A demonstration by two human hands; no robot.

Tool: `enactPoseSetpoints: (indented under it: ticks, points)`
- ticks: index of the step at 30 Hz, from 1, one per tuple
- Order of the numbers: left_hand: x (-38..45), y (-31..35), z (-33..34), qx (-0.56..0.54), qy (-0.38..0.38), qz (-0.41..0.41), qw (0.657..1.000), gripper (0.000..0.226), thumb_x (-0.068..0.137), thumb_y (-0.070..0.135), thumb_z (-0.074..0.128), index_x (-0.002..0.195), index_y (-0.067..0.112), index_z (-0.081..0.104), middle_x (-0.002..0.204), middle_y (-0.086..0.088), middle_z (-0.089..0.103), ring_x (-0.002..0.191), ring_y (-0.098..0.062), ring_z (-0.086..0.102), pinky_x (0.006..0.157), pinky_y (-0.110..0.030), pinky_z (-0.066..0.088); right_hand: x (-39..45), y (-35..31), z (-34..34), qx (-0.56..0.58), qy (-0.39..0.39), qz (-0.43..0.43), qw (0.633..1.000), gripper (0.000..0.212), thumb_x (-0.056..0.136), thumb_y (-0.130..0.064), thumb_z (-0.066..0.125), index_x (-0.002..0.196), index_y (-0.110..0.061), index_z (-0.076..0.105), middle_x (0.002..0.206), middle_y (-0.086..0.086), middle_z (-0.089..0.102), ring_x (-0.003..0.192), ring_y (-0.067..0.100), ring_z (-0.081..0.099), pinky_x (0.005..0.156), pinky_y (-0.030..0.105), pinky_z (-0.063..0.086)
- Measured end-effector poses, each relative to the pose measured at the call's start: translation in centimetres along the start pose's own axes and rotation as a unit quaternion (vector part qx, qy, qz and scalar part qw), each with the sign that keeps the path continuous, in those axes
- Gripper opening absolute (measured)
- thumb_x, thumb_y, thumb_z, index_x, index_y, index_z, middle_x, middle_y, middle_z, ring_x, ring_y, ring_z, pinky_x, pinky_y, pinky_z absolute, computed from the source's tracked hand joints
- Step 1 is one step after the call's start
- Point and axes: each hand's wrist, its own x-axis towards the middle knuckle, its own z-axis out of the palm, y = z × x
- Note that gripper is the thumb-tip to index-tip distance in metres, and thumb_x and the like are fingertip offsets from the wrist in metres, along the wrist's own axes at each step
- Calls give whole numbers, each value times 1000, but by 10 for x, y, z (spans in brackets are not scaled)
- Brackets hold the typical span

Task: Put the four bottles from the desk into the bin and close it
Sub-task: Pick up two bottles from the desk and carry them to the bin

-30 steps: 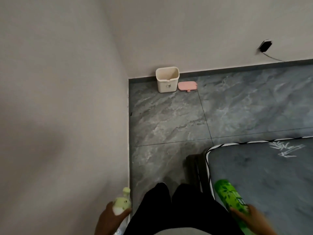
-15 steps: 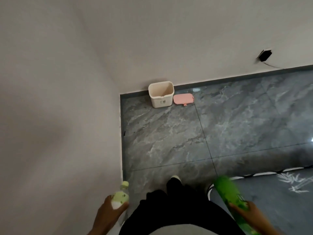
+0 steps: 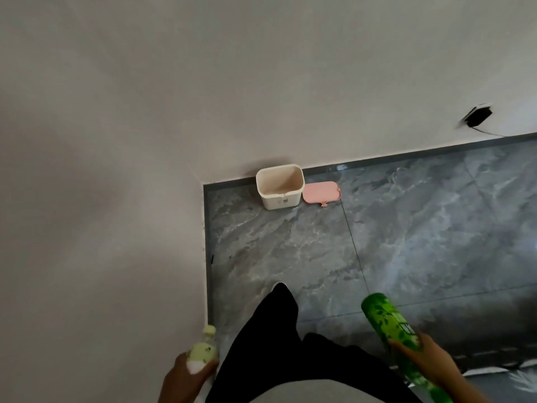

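A cream bin [image 3: 279,196] stands open on the grey floor against the far wall, near the room's corner. Its pink lid [image 3: 320,192] lies flat on the floor just right of it. My left hand [image 3: 186,376] at the bottom edge grips a small pale-green bottle [image 3: 202,351] with its cap pointing up. My right hand [image 3: 430,362] at the bottom right grips a tall bright-green bottle [image 3: 389,324] that points forward and left. Both hands are well short of the bin. No other bottles are in view.
A white wall [image 3: 101,228] runs along my left side down to the floor edge. My dark-trousered legs [image 3: 279,330] step forward on the tiles. A patterned mat edge [image 3: 494,370] shows at the bottom right. A black socket with a cable [image 3: 478,116] sits on the far wall.
I have walked toward the bin, which looks larger and nearer. The mat has slid out to the bottom right corner. Both hands still hold their bottles.
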Motion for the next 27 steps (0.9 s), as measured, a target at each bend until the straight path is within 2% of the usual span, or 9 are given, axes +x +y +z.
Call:
enactPoseSetpoints:
  ticks: [3,5,7,8,10,14,18,23,27]
  points:
    - [25,43,-17,-1,-25,17,1000,72,52,57,68,113,22,56,118,-8,62,101,-25,58,90,-31,42,4,-21,-18,42,-38,-18,998,57,79,-29,71,129,-7,55,127,19,61,104,13,65,107,17,30]
    - [45,72,-25,5,-31,25,999,81,56,58,68,124,19,49,126,-10,58,110,-28,56,93,-34,42,10,-30,-29,63,-60,-37,996,56,81,-16,69,134,-10,50,138,17,52,114,11,59,92,-7,14]
    - [62,105,-31,18,-35,36,999,83,57,56,66,127,17,46,128,-11,56,111,-29,55,90,-34,42,18,-39,-42,58,-63,-46,995,56,83,-7,66,135,-3,47,140,22,47,128,30,48,112,10,13]
    - [68,121,-32,19,-38,43,998,78,58,55,65,125,18,47,128,-11,56,109,-28,55,88,-33,42,25,-43,-48,56,-63,-42,996,55,83,-4,66,134,1,46,140,25,46,130,33,46,116,26,19]
    - [79,149,-31,12,-43,59,997,67,62,54,67,118,21,49,127,-10,56,104,-25,55,85,-30,41,32,-59,-60,61,-55,-32,996,61,83,1,64,137,8,36,142,27,40,132,31,43,113,37,26]
    - [106,194,-26,21,-32,46,998,91,50,61,65,127,16,45,125,-9,57,107,-27,56,87,-33,44,69,-97,-88,84,-43,-10,996,65,83,-7,67,140,0,37,143,23,42,101,-4,56,97,24,38]
    - [134,241,-12,24,-14,9,1000,92,53,63,64,128,14,43,122,-11,58,101,-28,56,81,-32,44,128,-152,-126,36,-11,24,999,68,75,-29,75,129,1,49,130,25,56,117,34,56,99,39,40]
    - [188,304,5,7,-14,-9,1000,96,55,68,62,132,13,41,126,-15,56,104,-31,58,89,-37,49,198,-239,-156,1,-17,-71,997,70,74,-47,71,128,-9,48,105,11,62,87,22,54,76,30,43]
    - [244,350,19,36,18,28,999,67,79,42,66,133,11,39,132,-19,52,115,-33,53,99,-39,43,249,-305,-153,-38,-30,-146,988,73,74,-55,65,130,-13,46,114,9,63,84,15,53,66,21,43]
